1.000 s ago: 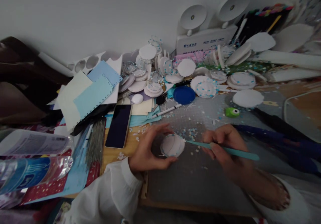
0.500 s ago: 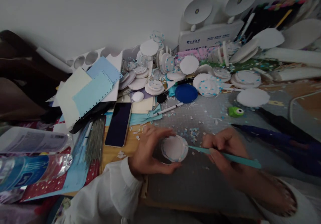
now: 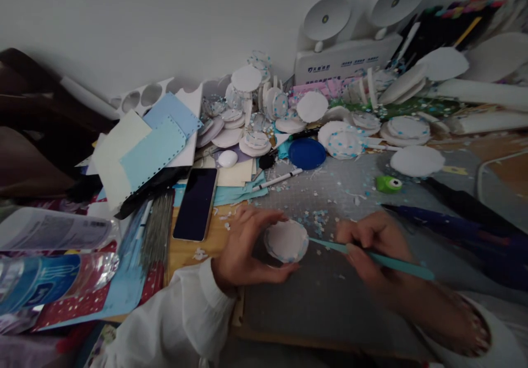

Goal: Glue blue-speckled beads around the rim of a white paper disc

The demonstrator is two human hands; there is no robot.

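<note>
My left hand [image 3: 241, 252] curves its thumb and fingers around a small white disc [image 3: 286, 241] with blue and white bits along its rim. Between the thumb and fingers of my right hand [image 3: 377, 250] is a pair of teal tweezers [image 3: 406, 266], pinched closed. Their tip points left and reaches the disc's right edge, though whether it grips a bit there is too small to tell. Just beyond the disc, tiny blue and white paper pieces [image 3: 315, 219] lie scattered on the grey cutting mat [image 3: 313, 307].
Behind my hands are a blue lid [image 3: 307, 153], a green punch [image 3: 388, 184] and piled white discs [image 3: 342, 138]. A phone [image 3: 195, 204] lies to the left, near wire stems [image 3: 157, 233] and a bottle [image 3: 53, 280]. Dark blue tool [image 3: 449, 225] at right.
The disc has turned or tilted slightly in my left hand. My right hand and the tweezers have shifted a little to the right.
</note>
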